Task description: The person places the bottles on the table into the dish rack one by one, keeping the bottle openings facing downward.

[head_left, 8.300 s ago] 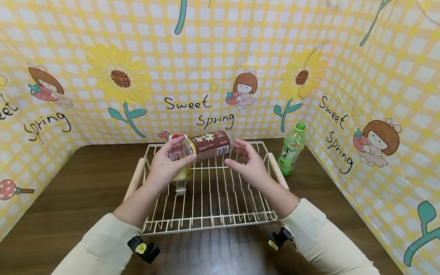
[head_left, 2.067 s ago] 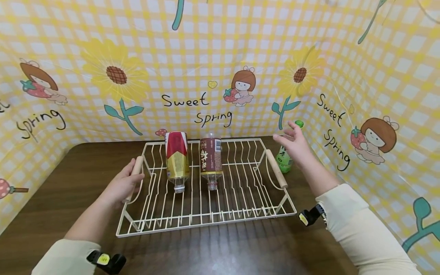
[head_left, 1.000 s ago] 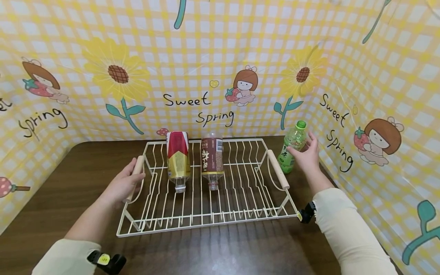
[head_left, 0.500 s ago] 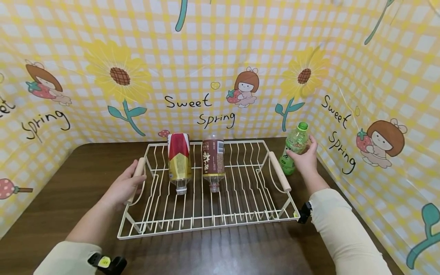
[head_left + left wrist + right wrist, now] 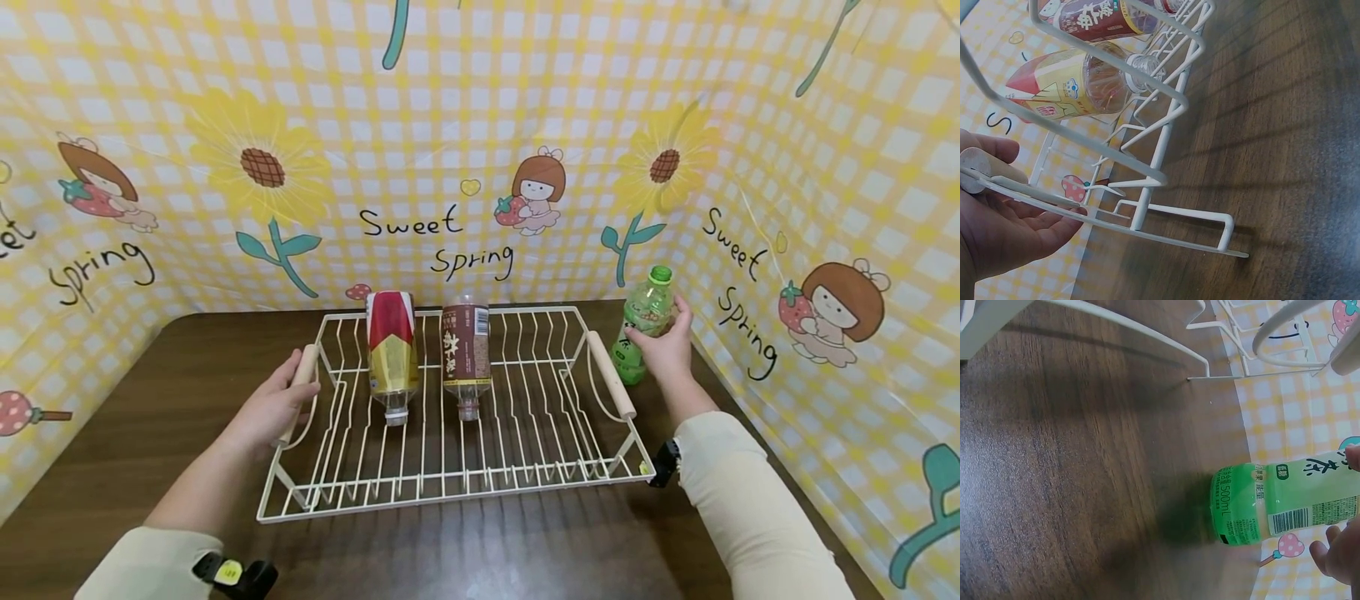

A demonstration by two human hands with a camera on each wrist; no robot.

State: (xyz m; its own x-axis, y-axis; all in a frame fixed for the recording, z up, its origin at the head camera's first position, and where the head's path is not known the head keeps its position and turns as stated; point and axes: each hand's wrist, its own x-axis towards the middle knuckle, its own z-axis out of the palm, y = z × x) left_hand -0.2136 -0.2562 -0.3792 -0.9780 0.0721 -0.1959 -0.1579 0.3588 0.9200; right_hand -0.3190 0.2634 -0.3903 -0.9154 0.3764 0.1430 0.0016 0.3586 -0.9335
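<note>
My left hand (image 5: 266, 408) holds the left wooden handle (image 5: 302, 387) of a cream wire dish rack (image 5: 450, 492); the left wrist view shows the thumb and fingers (image 5: 1054, 234) around that handle. Out to the right, my right hand (image 5: 667, 350) grips a green tea bottle (image 5: 649, 307) with a green cap, thumb in front and fingers behind. The bottle is beside the rack, near upright; whether its base (image 5: 1235, 503) touches the table, I cannot tell. Two drink bottles lie in the rack, caps toward me: a red and yellow one (image 5: 392, 358) and a brown-labelled one (image 5: 467, 346).
A dark wood table (image 5: 480, 558) carries the rack. A yellow checked cloth (image 5: 420, 125) with printed flowers stands as a wall behind and to the right, close to the green bottle. The rack's right wooden handle (image 5: 611, 375) lies between the rack and that bottle.
Both hands held the brown-labelled bottle earlier; it now lies in the rack. The left hand has moved to the handle. My right hand has gone right and taken hold of the green bottle.
</note>
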